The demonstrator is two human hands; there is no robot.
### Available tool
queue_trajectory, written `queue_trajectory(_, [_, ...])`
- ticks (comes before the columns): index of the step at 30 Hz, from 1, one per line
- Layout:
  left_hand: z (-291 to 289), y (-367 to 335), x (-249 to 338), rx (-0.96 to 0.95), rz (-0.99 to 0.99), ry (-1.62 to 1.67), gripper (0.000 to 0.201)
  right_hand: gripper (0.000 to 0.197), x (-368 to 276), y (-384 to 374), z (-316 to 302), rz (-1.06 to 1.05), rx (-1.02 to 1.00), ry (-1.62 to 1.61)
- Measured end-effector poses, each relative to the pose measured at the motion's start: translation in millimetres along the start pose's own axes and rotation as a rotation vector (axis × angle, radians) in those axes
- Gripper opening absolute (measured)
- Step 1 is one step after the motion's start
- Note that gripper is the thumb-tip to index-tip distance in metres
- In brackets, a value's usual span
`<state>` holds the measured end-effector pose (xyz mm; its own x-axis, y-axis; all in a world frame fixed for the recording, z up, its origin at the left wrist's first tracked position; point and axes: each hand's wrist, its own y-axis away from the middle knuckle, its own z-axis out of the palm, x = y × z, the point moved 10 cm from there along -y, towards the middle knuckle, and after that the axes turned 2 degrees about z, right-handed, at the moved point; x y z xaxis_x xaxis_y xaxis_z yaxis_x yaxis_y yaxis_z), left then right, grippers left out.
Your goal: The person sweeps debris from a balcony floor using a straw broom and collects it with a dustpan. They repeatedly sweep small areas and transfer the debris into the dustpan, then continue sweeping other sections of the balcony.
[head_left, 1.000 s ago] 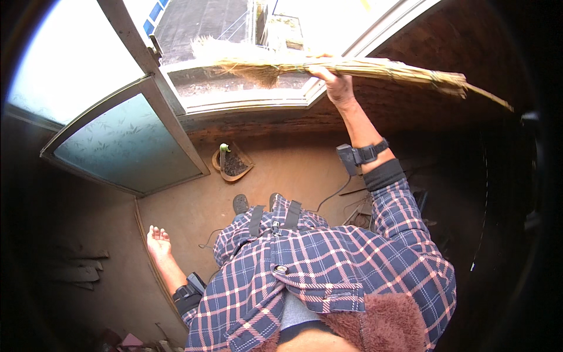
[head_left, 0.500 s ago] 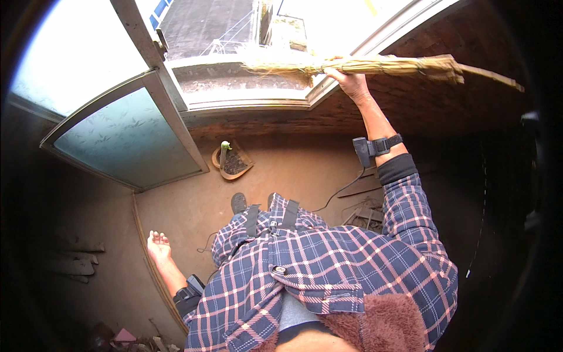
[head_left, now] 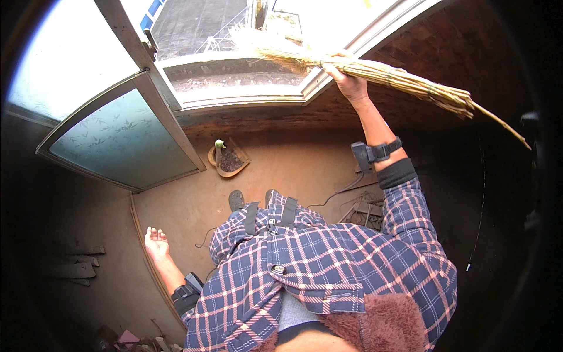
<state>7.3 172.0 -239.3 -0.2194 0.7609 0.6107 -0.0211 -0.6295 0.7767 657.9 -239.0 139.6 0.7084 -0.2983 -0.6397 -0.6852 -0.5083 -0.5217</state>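
Note:
My right hand [head_left: 350, 85] is wrapped round a straw broom [head_left: 404, 82], held up in front of the window frame [head_left: 246, 98]. The broom's loose, frayed bristles spread leftward over the sill, and its thin stick end points down to the right. Low on the left, my left hand [head_left: 156, 242] hangs with the palm up and the fingers loosely apart, holding nothing. On the floor ahead of my feet sits a dustpan [head_left: 236, 170] with dark debris in it and an upright handle tipped in pale green.
A door panel with frosted glass [head_left: 126, 141] stands open at the left. Scrap wood [head_left: 368, 212] lies by my right side, and boards [head_left: 73, 268] lie at the far left. A brick wall [head_left: 410, 50] runs along the right of the window. A cable hangs from my right wrist strap.
The broom has tilted: its bristle end has risen to the left and its stick end has dropped at the right. My left hand has barely moved.

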Motion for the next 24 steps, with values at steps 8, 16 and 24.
queue_trajectory(8, [7.6, 1.5, -3.5, -0.019, -0.018, -0.012, 0.015, 0.018, -12.7, 3.4, 14.0, -0.011, 0.080, -0.004])
queue_trajectory(16, [-5.1, 5.6, 3.0, 0.038, -0.004, 0.007, 0.015, 0.015, -7.5, 0.2, -2.4, 0.070, 0.187, 0.011])
queue_trajectory(24, [-9.2, -0.1, 1.5, 0.004, -0.007, -0.009, 0.016, 0.020, 11.2, 3.7, 28.9, 0.050, 0.045, 0.125])
